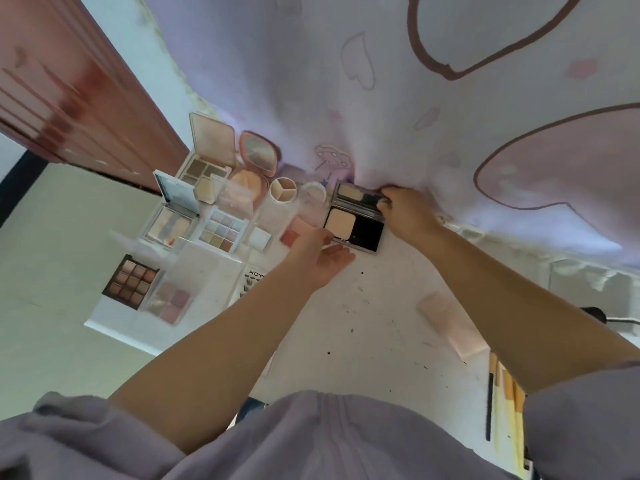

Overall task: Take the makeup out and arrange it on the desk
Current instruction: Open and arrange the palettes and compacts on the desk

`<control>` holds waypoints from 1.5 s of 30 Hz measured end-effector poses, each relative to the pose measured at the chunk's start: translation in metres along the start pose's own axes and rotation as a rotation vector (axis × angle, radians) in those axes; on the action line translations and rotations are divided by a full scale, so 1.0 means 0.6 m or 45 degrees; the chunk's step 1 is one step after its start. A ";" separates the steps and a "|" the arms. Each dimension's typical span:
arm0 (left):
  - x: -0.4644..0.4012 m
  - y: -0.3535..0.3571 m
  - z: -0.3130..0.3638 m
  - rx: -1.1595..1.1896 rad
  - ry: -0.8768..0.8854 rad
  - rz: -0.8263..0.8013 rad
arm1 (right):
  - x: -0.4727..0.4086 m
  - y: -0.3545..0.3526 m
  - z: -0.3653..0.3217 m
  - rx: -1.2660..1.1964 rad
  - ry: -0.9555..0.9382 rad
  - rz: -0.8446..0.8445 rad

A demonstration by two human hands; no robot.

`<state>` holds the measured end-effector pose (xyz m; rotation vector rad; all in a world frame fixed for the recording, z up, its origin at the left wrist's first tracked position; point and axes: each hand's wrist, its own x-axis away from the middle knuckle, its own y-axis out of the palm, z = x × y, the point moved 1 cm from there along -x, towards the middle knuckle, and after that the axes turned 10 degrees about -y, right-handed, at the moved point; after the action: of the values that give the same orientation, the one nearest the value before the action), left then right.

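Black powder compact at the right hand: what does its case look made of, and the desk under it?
Black powder compact: looks like glossy hard plastic, with a silvery rim and sheen. Desk: a smooth, matte white surface, speckled with dark marks; possibly laminate, hard to tell.

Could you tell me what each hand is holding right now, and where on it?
Right hand grips the black compact's raised lid at its right edge; left hand holds nothing.

Black compact (356, 225), beige powder; lilac heart-print cloth (381, 98).
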<state>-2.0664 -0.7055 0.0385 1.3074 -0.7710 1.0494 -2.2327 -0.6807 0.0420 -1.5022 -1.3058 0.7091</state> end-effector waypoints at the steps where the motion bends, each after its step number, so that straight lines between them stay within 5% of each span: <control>1: 0.000 0.000 -0.001 -0.009 -0.004 -0.007 | 0.001 0.000 0.000 -0.019 0.009 -0.010; 7: 0.012 -0.005 -0.016 -0.156 -0.030 -0.042 | 0.095 -0.037 0.020 -0.301 0.211 0.067; 13: 0.026 -0.005 -0.106 -0.516 -0.177 -0.107 | 0.272 0.022 0.032 0.252 0.302 -0.487; 17: 0.050 -0.025 -0.154 -0.882 -0.122 -0.106 | 0.304 0.056 0.001 0.251 0.399 -0.348; 21: 0.077 -0.064 -0.169 -1.841 0.297 -0.169 | 0.305 0.038 -0.058 -0.444 0.499 -0.003; 24: 0.101 -0.075 -0.171 -2.090 0.770 -0.115 | 0.308 0.020 -0.113 -0.903 0.473 0.182; 27: 0.118 -0.089 -0.156 -2.305 1.168 0.016 | 0.313 0.007 -0.143 -0.981 0.501 0.133; 30: 0.128 -0.111 -0.146 -2.643 1.360 0.060 | 0.320 -0.002 -0.151 -0.900 0.532 -0.134; 32: 0.141 -0.117 -0.144 -2.504 1.161 -0.108 | 0.324 -0.004 -0.153 -0.888 0.495 -0.200; 37: 0.171 -0.113 -0.102 -1.800 0.217 -0.564 | 0.337 -0.020 -0.153 -0.930 0.230 -0.151; 40: 0.170 -0.127 -0.067 -1.619 -0.136 -0.634 | 0.342 -0.030 -0.147 -1.004 0.091 -0.158; 42: 0.163 -0.138 -0.052 -1.496 -0.227 -0.607 | 0.342 -0.035 -0.136 -1.132 0.093 -0.039; 45: 0.137 -0.144 -0.041 -1.187 -0.039 -0.352 | 0.333 -0.033 -0.109 -1.431 0.269 0.209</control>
<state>-1.9593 -0.6629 0.0777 0.5911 -0.9113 0.3449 -2.1318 -0.5107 0.1163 -2.4939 -1.4919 -0.1897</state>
